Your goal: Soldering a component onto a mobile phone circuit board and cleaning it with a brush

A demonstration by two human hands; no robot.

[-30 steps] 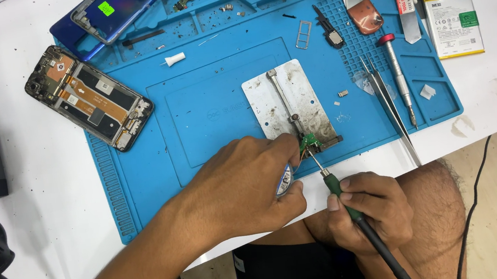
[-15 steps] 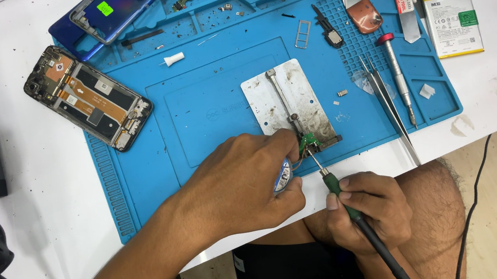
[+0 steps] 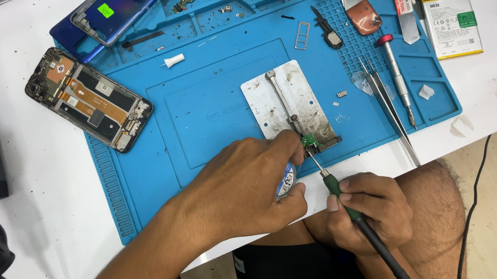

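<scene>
Here, holder: metal board holder is clamping a small green circuit board.
Right hand: fingers are gripping a soldering iron, tip touching the board.
Left hand: fingers are closing around a small round tin.

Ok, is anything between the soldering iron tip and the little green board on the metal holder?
Nothing visible. The soldering iron in the right hand reaches the green board on the metal holder directly; the left hand sits beside it, left of the tip.

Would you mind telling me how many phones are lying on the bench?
2: an opened phone at the mat's left edge, and a blue phone at its top-left corner.
</scene>
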